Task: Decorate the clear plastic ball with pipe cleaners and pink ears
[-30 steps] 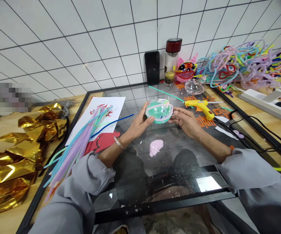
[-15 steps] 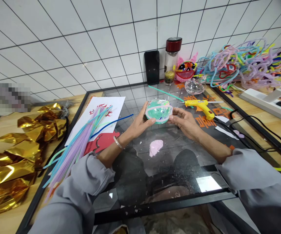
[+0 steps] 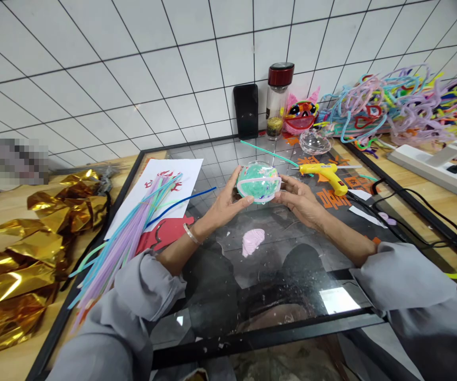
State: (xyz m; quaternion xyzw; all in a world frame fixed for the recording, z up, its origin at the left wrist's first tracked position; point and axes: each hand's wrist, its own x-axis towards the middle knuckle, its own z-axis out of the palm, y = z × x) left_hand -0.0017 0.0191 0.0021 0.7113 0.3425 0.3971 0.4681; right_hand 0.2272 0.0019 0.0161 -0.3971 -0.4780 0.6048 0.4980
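Note:
Between my two hands is a clear plastic ball (image 3: 258,174), green inside with bits of other colours, and a pale pink strip (image 3: 259,183) forms a loop on its front. My left hand (image 3: 227,200) grips the ball's left side, thumb along the lower front. On the right side, my right hand (image 3: 298,199) holds it with thumb and fingers. Nearer to me, a lump of pale pink clay (image 3: 253,242) lies on the glass tabletop (image 3: 212,275). A yellow glue gun (image 3: 326,173) rests just beyond my right hand.
Pipe cleaners (image 3: 133,238) lie over white paper (image 3: 133,188) and red sheet (image 3: 165,231) at left, beside gold foil (image 3: 26,248). Behind stand a phone (image 3: 246,111), a bottle (image 3: 280,100), a pink eared craft (image 3: 302,115) and a clear half shell (image 3: 316,142). Black cables (image 3: 414,206) run at right.
The ball has tilted slightly in my hands, so the pink loop on its front looks flatter and a little lower. Both hands keep their hold in nearly the same place.

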